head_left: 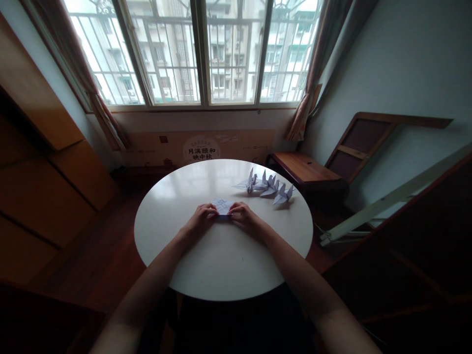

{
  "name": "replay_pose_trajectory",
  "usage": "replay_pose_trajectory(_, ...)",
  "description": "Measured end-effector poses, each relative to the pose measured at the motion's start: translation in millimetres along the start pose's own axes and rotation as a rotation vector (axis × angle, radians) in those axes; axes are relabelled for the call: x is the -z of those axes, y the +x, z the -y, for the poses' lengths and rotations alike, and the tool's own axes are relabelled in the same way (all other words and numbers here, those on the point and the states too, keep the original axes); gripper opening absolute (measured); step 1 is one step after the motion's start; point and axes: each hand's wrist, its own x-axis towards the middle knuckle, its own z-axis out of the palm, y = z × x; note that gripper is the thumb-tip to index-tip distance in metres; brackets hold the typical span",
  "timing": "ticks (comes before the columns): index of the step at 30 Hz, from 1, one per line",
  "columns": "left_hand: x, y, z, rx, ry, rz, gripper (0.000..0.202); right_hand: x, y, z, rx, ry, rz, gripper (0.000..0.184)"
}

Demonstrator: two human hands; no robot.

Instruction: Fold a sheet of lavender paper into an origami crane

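Observation:
A small folded sheet of white paper [223,206] with crease lines sits just above the middle of the round white table. My left hand [204,214] pinches its left edge, and my right hand [241,213] pinches its right edge. The paper's near edge looks darker, as if turned up or in shade. Fingertips of both hands cover the side corners. Several folded paper cranes [271,186] stand in a slanting row at the table's far right, apart from my right hand.
The round white table [221,275] reaches close to my body. Behind it a printed cardboard box [147,147] lies under a barred window [202,54]. A low wooden bench [308,167] stands at the back right, and wooden cabinets [47,187] line the left.

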Motion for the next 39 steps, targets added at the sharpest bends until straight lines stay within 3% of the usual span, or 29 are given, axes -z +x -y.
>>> replay_pose_trajectory(7, 7.2, -0.4, -2.3, 0.087, 0.196, 0.005, 0.014, -1.4, 0.5, -4.8, -0.037, -0.077, -0.047, 0.007)
replay_pose_trajectory(19, 17.5, -2.4, 12.2, 0.129, 0.191, 0.082, 0.015, 1.0, 0.5, -2.6, -0.113, -0.108, -0.047, 0.005)
replay_pose_trajectory(30, 15.9, -4.0, -4.8, 0.071, 0.134, 0.047, 0.013, 2.3, 1.0, -5.6, -0.088, -0.08, -0.015, 0.006)
replay_pose_trajectory(33, 12.4, -2.9, -7.4, 0.065, 0.152, 0.057, 0.012, 0.6, 3.7, -6.3, -0.162, -0.107, -0.001, 0.006)
replay_pose_trajectory(39, 10.1, 0.8, -11.1, 0.188, 0.18, 0.014, 0.018, -2.2, 6.3, -0.2, -0.331, -0.2, 0.0, 0.021)
